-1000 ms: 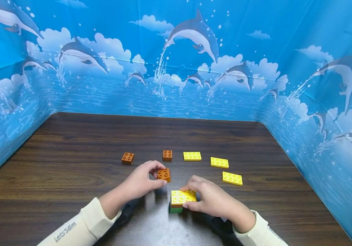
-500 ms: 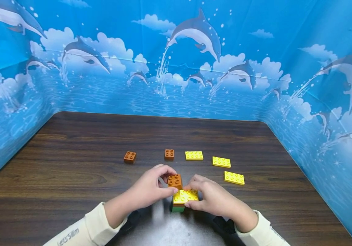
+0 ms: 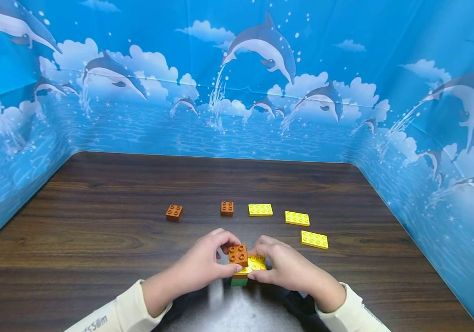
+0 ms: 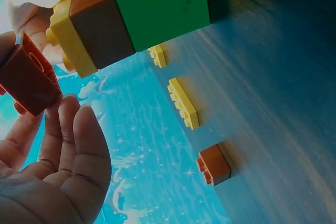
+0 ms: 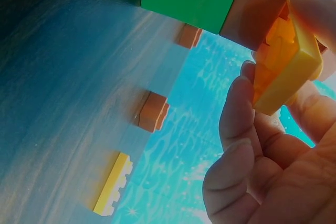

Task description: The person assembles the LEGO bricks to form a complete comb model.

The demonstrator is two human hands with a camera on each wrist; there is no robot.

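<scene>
Fingers and thumb of the left hand [image 3: 205, 258] have a brown brick [image 3: 238, 255] pinched between them, poised over the left end of a yellow plate [image 3: 257, 263], and most studs on that side are covered from the head camera! Over to the left wrist view: the brick is tilted, hollow underside towards the studs, a gap showing, and the thumb is cut off at the edge. Opposite, the right hand [image 3: 280, 263] grips the plate's other end, thumb in front; its far fingertips are hard to make out from above. Under the plate, a middle brown brick [image 4: 102, 24] sits on a green block [image 4: 163, 11], which runs out of both wrist views at the top. From the right wrist, the plate juts past the brick beneath it, while the pinched one is all but hidden behind. Out across the dark counter [image 3: 96, 212], two loose brown bricks [image 3: 227, 208] and three loose yellow plates [image 3: 260, 210] lie in an arc. Lettering [image 3: 94, 324] on the left sleeve [image 3: 133, 306]? Cropped, unreadable.
</scene>
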